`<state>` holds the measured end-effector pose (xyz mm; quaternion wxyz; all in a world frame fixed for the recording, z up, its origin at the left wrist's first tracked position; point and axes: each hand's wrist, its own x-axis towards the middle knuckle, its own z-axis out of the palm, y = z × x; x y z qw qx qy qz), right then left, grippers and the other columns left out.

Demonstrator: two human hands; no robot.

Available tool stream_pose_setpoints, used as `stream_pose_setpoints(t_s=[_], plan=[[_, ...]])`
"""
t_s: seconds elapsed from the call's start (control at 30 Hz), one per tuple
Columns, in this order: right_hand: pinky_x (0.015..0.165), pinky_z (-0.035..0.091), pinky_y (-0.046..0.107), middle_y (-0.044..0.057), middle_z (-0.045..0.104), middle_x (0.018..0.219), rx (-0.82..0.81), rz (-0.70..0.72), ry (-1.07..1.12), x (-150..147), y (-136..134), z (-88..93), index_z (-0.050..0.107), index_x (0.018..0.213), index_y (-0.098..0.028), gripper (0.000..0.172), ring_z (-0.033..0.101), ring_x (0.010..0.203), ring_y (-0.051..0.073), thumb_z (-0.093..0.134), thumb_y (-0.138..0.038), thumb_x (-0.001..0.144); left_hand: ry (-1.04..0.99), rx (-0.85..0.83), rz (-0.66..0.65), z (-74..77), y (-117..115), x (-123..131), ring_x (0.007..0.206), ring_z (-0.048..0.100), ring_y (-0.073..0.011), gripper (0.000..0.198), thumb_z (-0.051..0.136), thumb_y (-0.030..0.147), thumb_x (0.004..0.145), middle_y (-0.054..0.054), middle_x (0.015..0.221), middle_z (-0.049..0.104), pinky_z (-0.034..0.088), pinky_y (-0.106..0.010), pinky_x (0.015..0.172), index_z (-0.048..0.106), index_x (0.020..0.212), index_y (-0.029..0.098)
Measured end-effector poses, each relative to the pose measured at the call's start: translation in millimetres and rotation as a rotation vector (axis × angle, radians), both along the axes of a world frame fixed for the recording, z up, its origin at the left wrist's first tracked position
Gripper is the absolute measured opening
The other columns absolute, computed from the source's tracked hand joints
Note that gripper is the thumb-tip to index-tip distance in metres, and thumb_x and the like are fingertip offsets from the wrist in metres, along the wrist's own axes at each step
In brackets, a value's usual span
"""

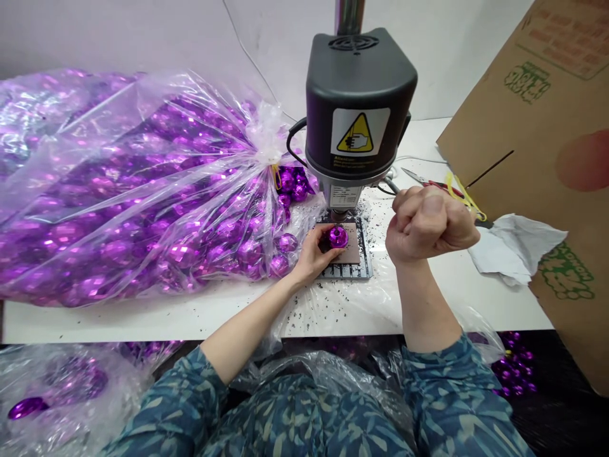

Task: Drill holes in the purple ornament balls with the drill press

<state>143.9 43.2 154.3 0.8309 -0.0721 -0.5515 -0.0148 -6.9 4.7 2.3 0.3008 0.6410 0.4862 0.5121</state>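
Note:
A shiny purple faceted ball point(338, 237) rests on a brown board on the metal base point(349, 271) of a drill press point(358, 95), right below its chuck. My left hand point(314, 254) pinches this ball between thumb and fingers from the left side. To the right of the press head, my right hand point(428, 223) is closed in a fist around the feed lever point(391, 184); most of the lever is hidden by the fist. A small hole or dark spot shows on top of the ball.
A big clear bag point(143, 190) of purple balls fills the table's left side, with loose balls point(287, 242) by its neck. Dark shavings surround the base. Scissors point(431, 181), crumpled white paper point(516, 247) and a cardboard box point(537, 127) are at right. Plastic bags hang below the table edge.

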Motion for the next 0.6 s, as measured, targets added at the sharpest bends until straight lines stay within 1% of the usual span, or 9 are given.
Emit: stream_pose_setpoints(t_s=[0.07,0.17,0.27,0.37,0.43,0.5,0.53,0.6], plan=[[0.034,0.024,0.018,-0.008,0.015,0.048,0.028,0.004,-0.014,0,1,0.1,0.016,0.062,-0.019,0.054,0.024,0.033,0.001,0.057,-0.018,0.097,-0.016,-0.009,0.001,-0.3,0,0,0.114,0.068,-0.0286,0.059,0.090,0.034,0.079,-0.013,0.125,0.072,0.056,-0.045,0.099,0.064,0.130,0.019],[0.032,0.021,0.019,-0.009,0.014,0.046,0.078,0.013,-0.032,0,3,0.7,0.016,0.062,-0.020,0.054,0.020,0.030,0.001,0.058,-0.017,0.096,-0.031,-0.016,0.006,0.1,0,1,0.114,0.068,-0.0285,0.058,0.090,0.034,0.079,-0.013,0.124,0.072,0.055,-0.045,0.100,0.065,0.129,0.019],[0.031,0.020,0.019,-0.010,0.014,0.044,0.104,0.056,-0.052,1,5,-0.5,0.016,0.062,-0.020,0.053,0.016,0.029,0.002,0.057,-0.016,0.096,-0.034,-0.009,0.002,2.0,0,2,0.113,0.067,-0.0278,0.057,0.090,0.034,0.079,-0.012,0.123,0.072,0.055,-0.044,0.099,0.065,0.128,0.019],[0.031,0.021,0.019,-0.011,0.018,0.042,0.134,0.095,-0.070,3,6,-6.0,0.015,0.062,-0.020,0.053,0.018,0.029,0.002,0.057,-0.011,0.094,-0.043,-0.009,-0.002,4.0,-1,2,0.113,0.067,-0.0277,0.056,0.089,0.033,0.079,-0.012,0.124,0.071,0.054,-0.044,0.099,0.065,0.128,0.018],[0.031,0.021,0.020,-0.010,0.023,0.042,0.152,0.096,-0.081,4,5,-10.6,0.014,0.061,-0.020,0.054,0.021,0.030,0.002,0.056,-0.009,0.093,-0.047,-0.022,-0.003,4.8,-2,2,0.114,0.067,-0.0280,0.056,0.089,0.032,0.079,-0.013,0.124,0.071,0.054,-0.044,0.100,0.065,0.128,0.018],[0.031,0.020,0.021,-0.010,0.025,0.042,0.138,0.104,-0.081,4,3,-11.5,0.014,0.060,-0.020,0.055,0.021,0.030,0.003,0.056,-0.010,0.093,-0.049,-0.036,-0.006,5.1,-2,2,0.115,0.067,-0.0281,0.056,0.089,0.031,0.079,-0.013,0.124,0.071,0.054,-0.045,0.101,0.064,0.127,0.018],[0.032,0.019,0.021,-0.009,0.023,0.042,0.112,0.109,-0.070,3,1,-9.2,0.014,0.060,-0.019,0.056,0.021,0.030,0.003,0.057,-0.011,0.094,-0.047,-0.041,-0.004,5.1,-2,2,0.115,0.067,-0.0280,0.055,0.089,0.031,0.079,-0.013,0.124,0.071,0.054,-0.045,0.101,0.064,0.127,0.019],[0.033,0.018,0.020,-0.009,0.021,0.043,0.039,0.108,-0.030,1,-1,2.0,0.016,0.059,-0.019,0.057,0.022,0.032,0.002,0.059,-0.015,0.097,-0.036,-0.049,0.007,5.8,-1,4,0.115,0.067,-0.0279,0.056,0.089,0.031,0.078,-0.012,0.123,0.071,0.054,-0.045,0.102,0.064,0.127,0.019]])
